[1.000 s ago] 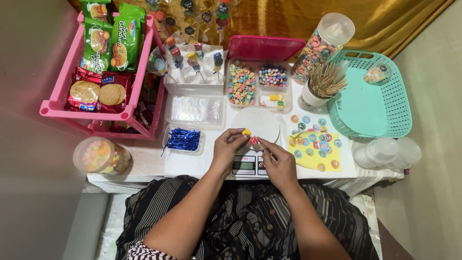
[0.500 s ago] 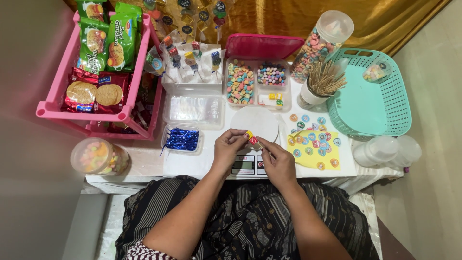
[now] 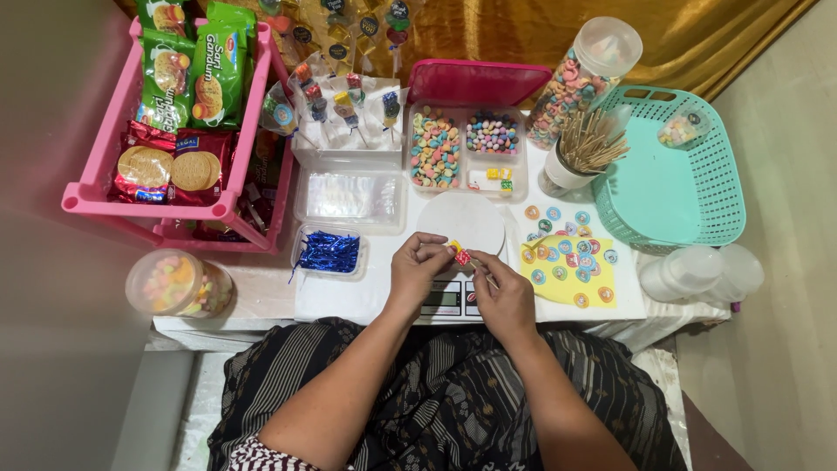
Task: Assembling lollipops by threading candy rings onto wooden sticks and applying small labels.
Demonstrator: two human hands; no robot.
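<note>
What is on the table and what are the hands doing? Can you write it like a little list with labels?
left hand: pinching small candy pieces with its fingers
right hand: holding a thin stick against the candy
under the hands: small scale
middle: candy tray, round white lid
left: pink rack of biscuit packs
right: teal basket, sticker sheet, cup of sticks

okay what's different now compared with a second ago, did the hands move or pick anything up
Hardly anything. Both hands stay together over the white round lid; the left hand and right hand still pinch small candy pieces between fingertips. Nothing picked up or let go; trays and basket unmoved.
</note>
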